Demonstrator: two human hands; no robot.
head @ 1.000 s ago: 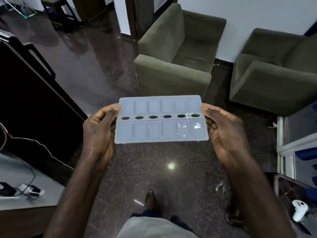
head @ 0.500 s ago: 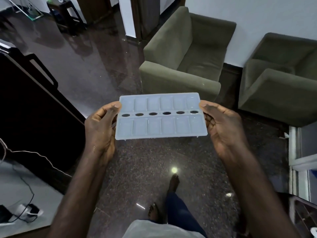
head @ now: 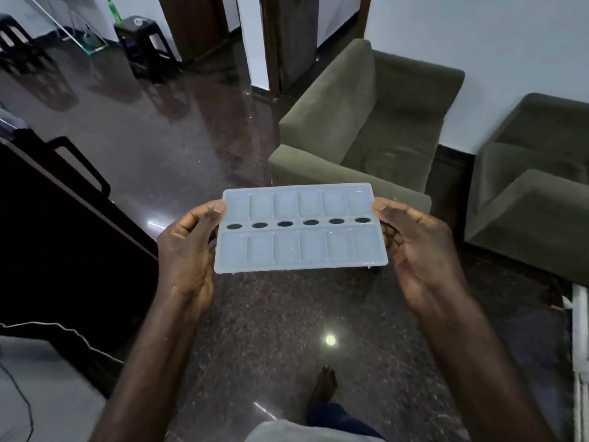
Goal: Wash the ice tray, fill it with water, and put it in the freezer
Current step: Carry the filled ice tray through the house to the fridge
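Observation:
A pale blue ice tray [head: 299,247] with two rows of compartments and a middle row of oval holes is held level in front of me, above the dark floor. My left hand [head: 188,247] grips its left short edge, thumb on top and fingers underneath. My right hand [head: 417,247] grips the right short edge the same way. A few drops hang from the tray's near edge. No freezer or sink is in view.
Two olive-green armchairs [head: 366,135] [head: 535,193] stand ahead and to the right. A dark cabinet [head: 57,218] stands on the left. Polished dark floor [head: 159,129] stretches ahead toward doorways and a small dark stool [head: 143,43]. A white frame [head: 580,330] shows at the right edge.
I have walked forward with the tray held level in both hands. The armchairs and the doorways have come further into view, and my foot has stepped ahead.

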